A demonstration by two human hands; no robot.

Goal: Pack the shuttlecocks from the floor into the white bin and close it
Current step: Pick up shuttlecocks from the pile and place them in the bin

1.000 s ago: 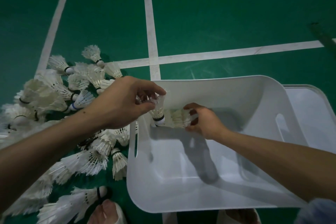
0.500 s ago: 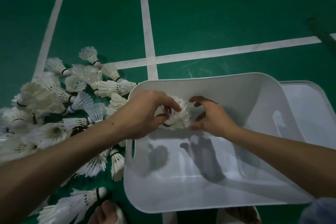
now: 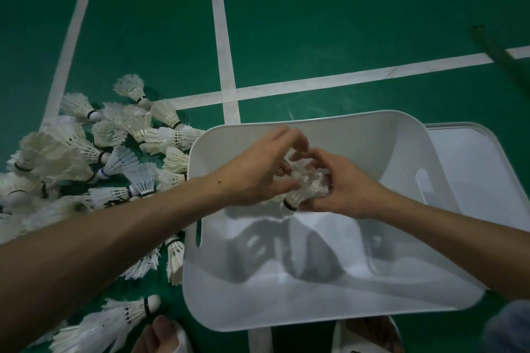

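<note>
bin (image 3: 286, 318): white, open, on the floor (image 3: 344, 23) just ahead of the feet (image 3: 160, 335). Bottom shows only arm shadows, no shuttlecock seen on it.
lid (image 3: 481, 169): flat on the floor beside bin's right edge, partly hidden by the wall. Probably parked there to be at hand for closing.
pile (image 3: 114, 157): loose shuttlecocks on the floor along bin's left edge, nearest ones right against its wall. Short reach from there.
left hand (image 3: 258, 172): over the bin, fingers and thumb curled onto the feathers of a bunch (image 3: 311, 183) of shuttlecocks. Grips it from the left.
right hand (image 3: 344, 192): cups the same bunch from the right and below, fingers curled round it.
bunch: in the air within the bin's mouth, toward its far-left corner, clear of the bottom. A cork tip shows at its underside between the hands. Count unclear, feathers blurred.
why both hands: my guess is that springy feathers spill from one hand, and pressing from both sides keeps them together.
stage: early, most not yet packed.
next: likely a low release so none bounce out.
risk: feathers crushed if squeezed hard.
other: white lines (image 3: 226, 66) on the floor. Dark bar (image 3: 499, 49) far right, can't tell what.
</note>
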